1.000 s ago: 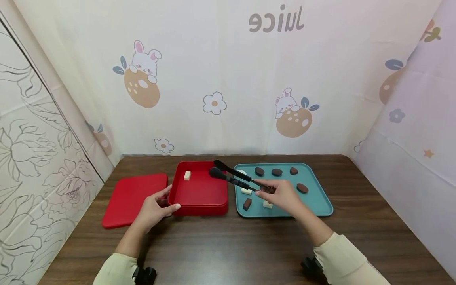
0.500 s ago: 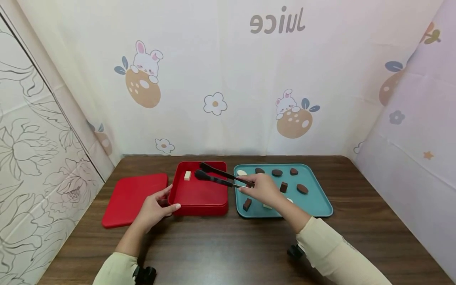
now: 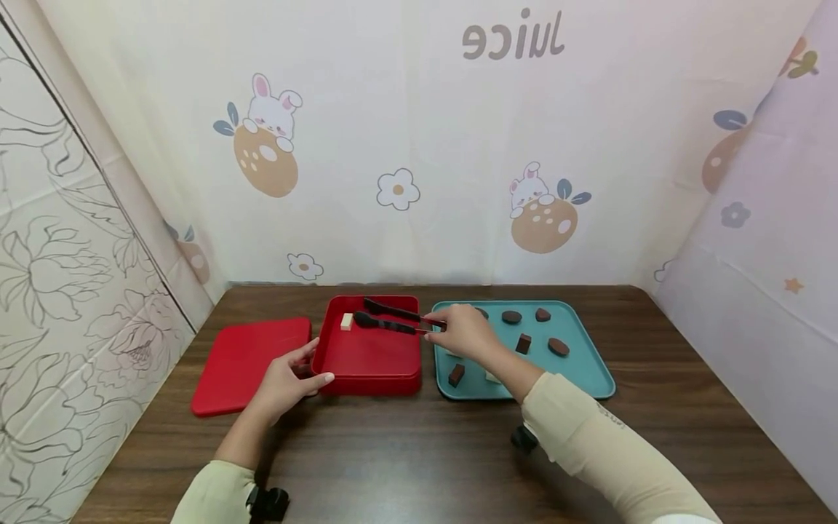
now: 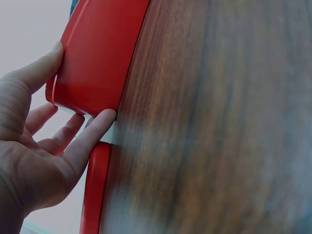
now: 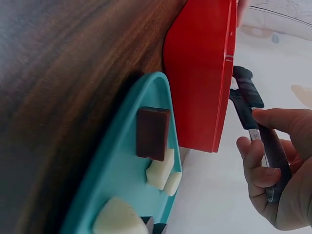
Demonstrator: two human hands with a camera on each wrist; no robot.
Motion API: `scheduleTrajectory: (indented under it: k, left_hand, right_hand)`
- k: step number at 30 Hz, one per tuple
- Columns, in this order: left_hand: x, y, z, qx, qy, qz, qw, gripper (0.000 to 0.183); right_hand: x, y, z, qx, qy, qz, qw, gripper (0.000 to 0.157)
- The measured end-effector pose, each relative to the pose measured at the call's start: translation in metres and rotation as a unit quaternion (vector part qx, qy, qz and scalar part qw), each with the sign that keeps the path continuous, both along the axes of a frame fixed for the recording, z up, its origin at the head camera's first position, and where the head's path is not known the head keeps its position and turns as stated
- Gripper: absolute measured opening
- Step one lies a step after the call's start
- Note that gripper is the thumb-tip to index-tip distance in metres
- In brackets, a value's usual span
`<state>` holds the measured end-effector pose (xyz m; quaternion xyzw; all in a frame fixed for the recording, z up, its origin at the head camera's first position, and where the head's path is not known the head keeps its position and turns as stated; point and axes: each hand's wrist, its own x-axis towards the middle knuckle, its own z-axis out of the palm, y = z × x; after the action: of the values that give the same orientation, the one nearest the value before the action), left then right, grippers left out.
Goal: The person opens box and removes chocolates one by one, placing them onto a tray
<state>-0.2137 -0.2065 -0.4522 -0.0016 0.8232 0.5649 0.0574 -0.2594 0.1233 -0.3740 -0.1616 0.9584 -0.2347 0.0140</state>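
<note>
In the head view my left hand point(image 3: 286, 383) holds the near left corner of a red box point(image 3: 373, 356), thumb at the front and fingers along the side. A white chocolate piece point(image 3: 346, 321) lies inside the box, at the back left. My right hand point(image 3: 463, 331) grips black-tipped tongs point(image 3: 393, 318), which reach over the box from the right. Their tips are slightly apart, beside the white piece; whether anything is between them I cannot tell. Right of the box, a teal tray point(image 3: 589, 371) bears brown chocolates point(image 3: 559, 347) and white ones point(image 5: 161, 168), some hidden by my right hand.
A flat red lid point(image 3: 245, 364) lies on the wooden table point(image 3: 393, 458), left of the box. The tray stands close to the box's right side. A patterned curtain point(image 3: 432, 247) hangs behind the table's back edge.
My right hand has moved left from over the tray, bringing the tongs from the box's right rim to over its inside. My left hand stays at the box corner.
</note>
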Motion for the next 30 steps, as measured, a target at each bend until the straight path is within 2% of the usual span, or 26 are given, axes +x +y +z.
scheduleTrajectory:
  k: [8, 20, 27, 30]
  left_hand:
    - [-0.001, -0.002, -0.001, -0.006, 0.001, 0.001, 1.0, 0.087]
    - [0.0, 0.001, 0.002, -0.008, 0.003, 0.0, 1.0, 0.086]
    - [-0.001, 0.001, 0.002, -0.009, 0.006, -0.003, 0.9999, 0.084]
    - [0.0, -0.001, 0.002, -0.007, 0.007, -0.004, 0.9999, 0.083]
  right_hand:
    - [-0.013, -0.02, 0.005, 0.036, -0.002, 0.007, 0.999, 0.035]
    - [-0.044, -0.033, 0.005, 0.094, -0.006, 0.027, 0.995, 0.049]
    - [-0.057, -0.041, 0.005, 0.127, -0.016, 0.025, 0.992, 0.055]
    - [-0.061, -0.046, 0.007, 0.14, -0.025, 0.026, 0.99, 0.052]
